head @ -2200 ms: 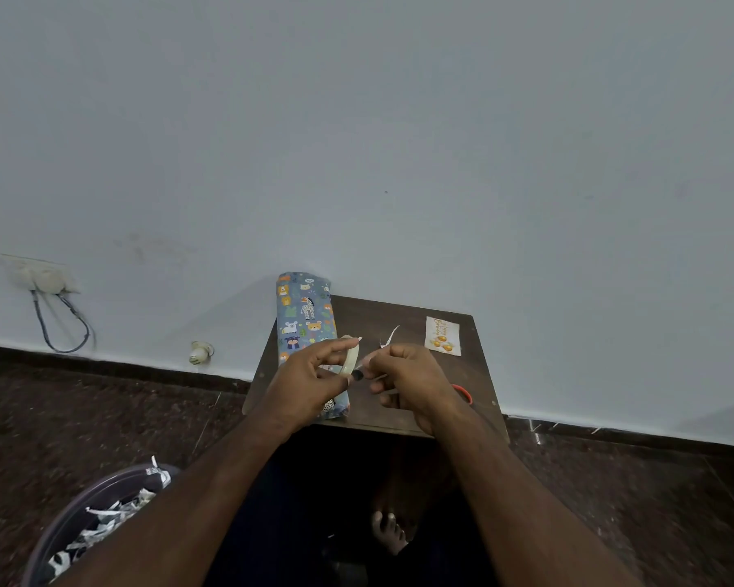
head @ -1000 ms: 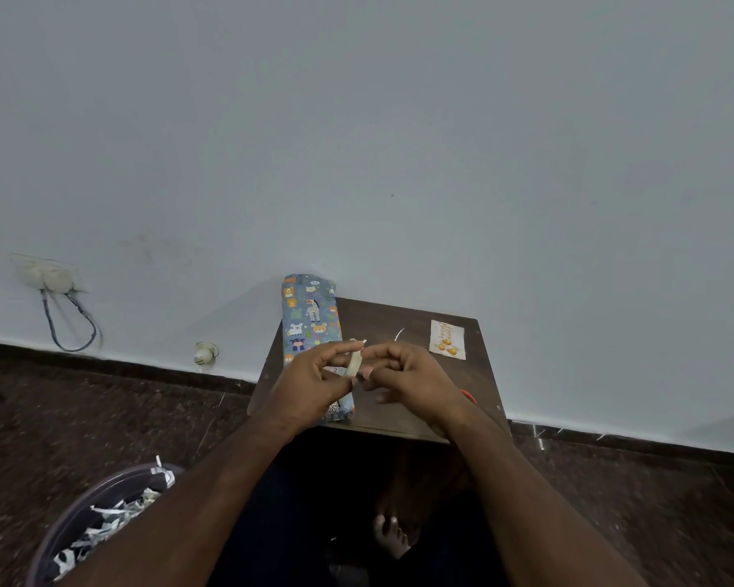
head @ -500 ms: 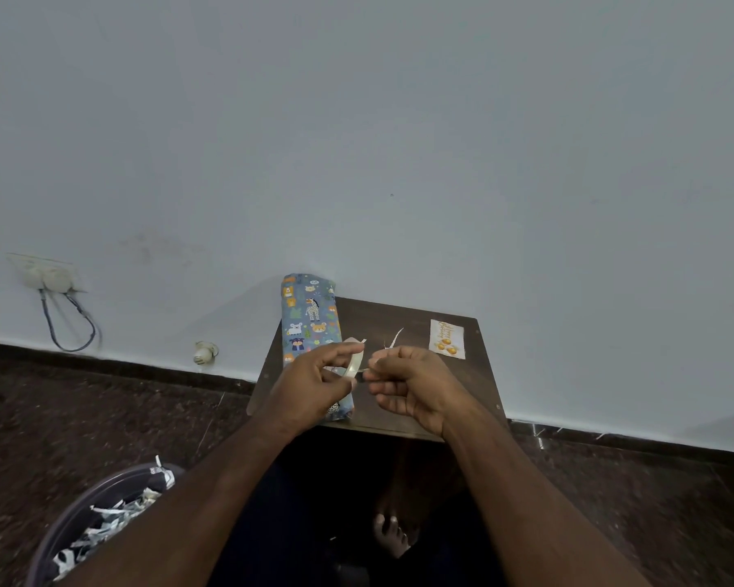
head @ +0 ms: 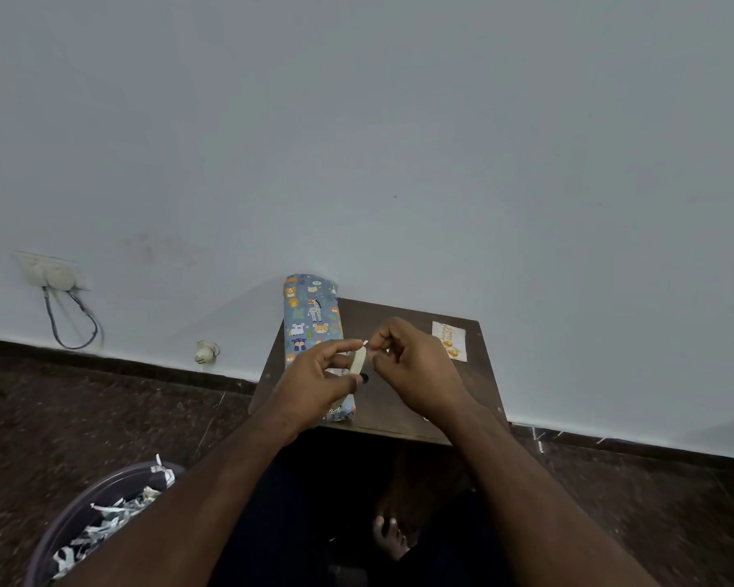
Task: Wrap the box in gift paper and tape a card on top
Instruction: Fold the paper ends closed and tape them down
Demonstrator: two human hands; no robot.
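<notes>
Head view, step: peeling a strip off the tape roll [head: 359, 360], judged as getting tape ready for the card
Left hand [head: 314, 383]: fingers curled round the roll, thumb and forefinger pinching it edge-on above the table [head: 403, 413]
Right hand [head: 416, 370]: fingertips pinching the free tape end [head: 365, 343] just beside the roll
Doing it well: pull slow and straight away from the roll, keep the strip taut and off itself, roll held steady
Wrapped box [head: 314, 328]: covered in animal-print paper, lying along the table's left edge, partly behind the left hand
Card [head: 450, 340]: flat at the table's far right corner, apart from the box, not yet taped on
Container: basket [head: 81, 508] on the floor at lower left, holding paper scraps [head: 115, 519]
</notes>
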